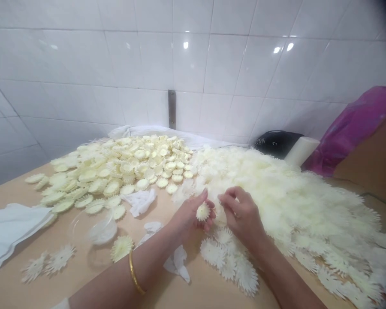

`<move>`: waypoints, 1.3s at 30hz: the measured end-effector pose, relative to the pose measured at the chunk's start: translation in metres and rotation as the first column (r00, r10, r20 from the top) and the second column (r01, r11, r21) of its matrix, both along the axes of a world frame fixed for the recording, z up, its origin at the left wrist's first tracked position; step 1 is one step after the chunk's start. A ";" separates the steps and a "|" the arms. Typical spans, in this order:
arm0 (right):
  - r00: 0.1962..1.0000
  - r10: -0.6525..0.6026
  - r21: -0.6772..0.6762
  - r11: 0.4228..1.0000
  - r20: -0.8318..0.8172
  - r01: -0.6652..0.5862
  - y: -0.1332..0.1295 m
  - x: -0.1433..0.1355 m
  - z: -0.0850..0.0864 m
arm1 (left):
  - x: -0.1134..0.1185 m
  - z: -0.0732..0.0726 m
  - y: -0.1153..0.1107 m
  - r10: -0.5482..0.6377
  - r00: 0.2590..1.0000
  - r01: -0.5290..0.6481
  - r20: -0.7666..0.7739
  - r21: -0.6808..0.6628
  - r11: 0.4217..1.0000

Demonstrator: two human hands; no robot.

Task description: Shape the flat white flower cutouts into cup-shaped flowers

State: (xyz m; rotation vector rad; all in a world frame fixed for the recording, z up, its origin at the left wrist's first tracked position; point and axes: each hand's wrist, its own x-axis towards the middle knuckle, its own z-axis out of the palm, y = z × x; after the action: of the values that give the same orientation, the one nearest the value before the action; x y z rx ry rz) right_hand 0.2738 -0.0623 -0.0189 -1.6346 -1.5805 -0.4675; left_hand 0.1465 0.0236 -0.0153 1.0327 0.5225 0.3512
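Near the middle of the view my left hand [193, 214] is closed round a small pale-yellow flower-shaped piece [203, 211] with a toothed rim and a dark dot at its centre. Just to its right, apart from the piece, my right hand [242, 212] has thumb and fingers pinched together; whatever is in the pinch is too small to tell. Below the hands lie loose flat white petal cut-outs [230, 262]. One larger yellowish flower piece [121, 248] rests left of my left forearm, near a clear bowl [103, 229] with white stuff in it.
Cupped flower pieces [125, 165] are heaped at the back left, flat petal cut-outs [296, 206] on the right. Crumpled white tissues [140, 201] and a folded white cloth [13, 231] lie left. A white roll [302, 151], black bag [276, 142] and purple plastic [350, 128] stand back right.
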 end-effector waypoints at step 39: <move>0.211 0.157 0.104 0.965 -0.965 -0.241 0.001 0.001 0.010 | 0.003 -0.007 0.000 0.115 0.986 -0.116 0.118 0.001 0.993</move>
State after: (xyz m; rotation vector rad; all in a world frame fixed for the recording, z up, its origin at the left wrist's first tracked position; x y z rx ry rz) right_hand 0.2750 -0.0612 -0.0092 -1.2258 -0.7343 0.7272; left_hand 0.1499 0.0235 -0.0225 0.9847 0.4759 0.5142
